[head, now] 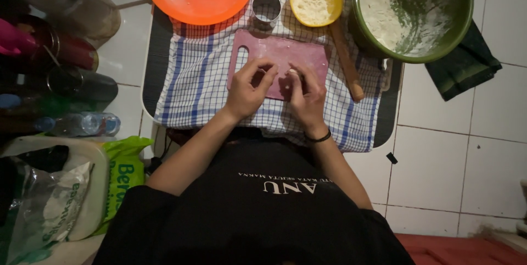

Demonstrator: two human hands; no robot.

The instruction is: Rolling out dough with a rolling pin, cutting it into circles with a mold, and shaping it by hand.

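We pinched a small pale dough piece [293, 73] with both hands, left hand [248, 86] and right hand [306, 97], over the pink plastic cutting board [285, 51].

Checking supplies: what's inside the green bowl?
The green bowl holds a heap of white flour on its left side, with flour dusted over its inner wall. Nothing else shows; whatever lies under the heap is covered.

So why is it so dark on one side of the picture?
In the head view, light falls on the pink cutting board and both hands, left hand and right hand; the bottles at the picture's left sit in deep shadow, dim and slightly blurred.
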